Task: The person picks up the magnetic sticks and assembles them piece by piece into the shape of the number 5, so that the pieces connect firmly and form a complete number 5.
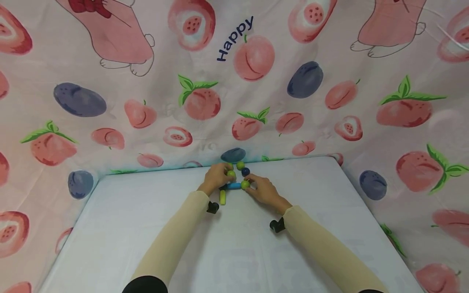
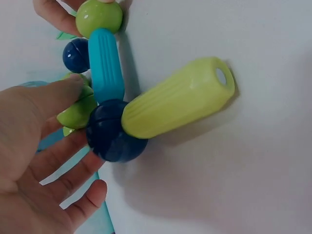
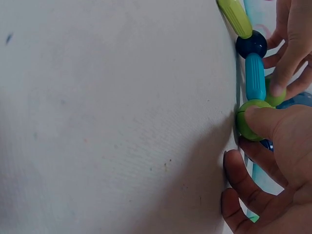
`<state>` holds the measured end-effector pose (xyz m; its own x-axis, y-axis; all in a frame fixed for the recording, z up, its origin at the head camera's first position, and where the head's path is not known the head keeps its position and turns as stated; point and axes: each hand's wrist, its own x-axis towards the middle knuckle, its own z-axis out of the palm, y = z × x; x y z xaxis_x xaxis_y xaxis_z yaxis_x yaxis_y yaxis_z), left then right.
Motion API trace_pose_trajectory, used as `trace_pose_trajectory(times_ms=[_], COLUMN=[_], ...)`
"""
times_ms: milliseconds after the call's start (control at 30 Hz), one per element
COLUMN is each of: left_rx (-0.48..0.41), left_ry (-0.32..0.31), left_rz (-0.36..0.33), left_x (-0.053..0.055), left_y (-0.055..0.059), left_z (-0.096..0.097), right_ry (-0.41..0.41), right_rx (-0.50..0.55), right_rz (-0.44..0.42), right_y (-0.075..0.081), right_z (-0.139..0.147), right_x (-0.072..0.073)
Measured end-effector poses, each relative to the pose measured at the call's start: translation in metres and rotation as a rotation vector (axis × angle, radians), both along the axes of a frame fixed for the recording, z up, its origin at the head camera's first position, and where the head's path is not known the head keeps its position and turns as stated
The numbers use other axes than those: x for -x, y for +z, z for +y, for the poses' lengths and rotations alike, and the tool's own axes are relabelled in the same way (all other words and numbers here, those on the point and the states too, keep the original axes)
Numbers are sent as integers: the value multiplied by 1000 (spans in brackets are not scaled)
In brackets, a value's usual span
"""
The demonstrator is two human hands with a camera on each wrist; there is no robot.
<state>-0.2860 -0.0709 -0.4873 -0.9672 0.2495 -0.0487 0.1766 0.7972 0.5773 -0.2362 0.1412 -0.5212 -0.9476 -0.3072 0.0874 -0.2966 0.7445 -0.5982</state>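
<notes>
Near the table's far edge, a blue ribbed rod (image 2: 106, 68) joins a dark blue ball (image 2: 114, 144) to a green ball (image 3: 247, 127). A yellow-green rod (image 2: 180, 97) sticks out from that dark blue ball toward the near side. My right hand (image 1: 265, 191) pinches the green ball at the blue rod's right end, thumb on top. With thumb and fingers, my left hand (image 1: 216, 178) pinches another green ball (image 2: 78, 113) just behind the blue rod; its other fingers lie spread beside the dark blue ball. Whether this ball touches the rod is unclear.
Farther back, another green ball (image 1: 240, 165) and a second dark blue ball (image 1: 245, 172) sit between the hands. The white table (image 1: 238, 244) ends right behind them, against a fruit-patterned cloth (image 1: 234, 93). Black wrist mounts (image 1: 277, 225) hang under both sleeves.
</notes>
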Motion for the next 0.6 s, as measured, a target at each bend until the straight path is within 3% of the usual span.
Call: trace_pose_trajectory(times_ms=[367, 600], left_rx=[-84, -134], left_ry=[2, -23], left_rz=[87, 165], left_x=[-19, -34], left_y=[16, 18], left_z=[-23, -38], right_ry=[-4, -10], right_rx=[-25, -9], right_rz=[-37, -44], right_y=[-1, 2], right_z=[-1, -2], right_x=[1, 1])
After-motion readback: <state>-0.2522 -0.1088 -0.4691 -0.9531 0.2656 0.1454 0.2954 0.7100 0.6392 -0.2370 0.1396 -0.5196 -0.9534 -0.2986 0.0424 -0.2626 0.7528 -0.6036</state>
